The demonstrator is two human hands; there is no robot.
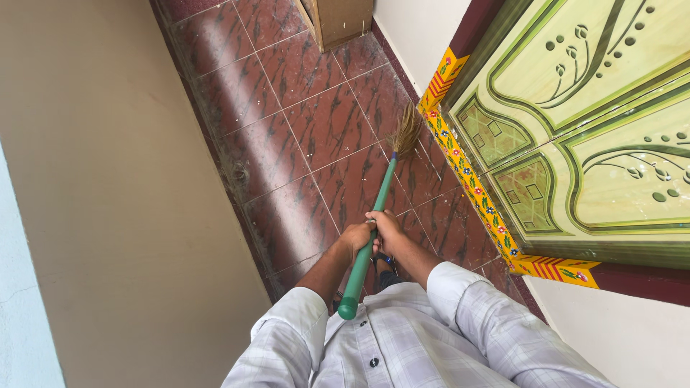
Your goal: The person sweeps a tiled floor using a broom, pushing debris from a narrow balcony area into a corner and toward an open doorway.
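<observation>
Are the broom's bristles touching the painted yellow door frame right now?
Cannot tell. In the head view the bristles of the broom end right beside the yellow door frame, but any contact or gap is too fine to see.

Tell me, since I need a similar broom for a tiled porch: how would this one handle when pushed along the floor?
The broom probably feels light: its green handle is slim and both hands grip it close together. The handle looks stiff and straight. The bristles seem thin and splayed, so they would likely bend easily.
</observation>
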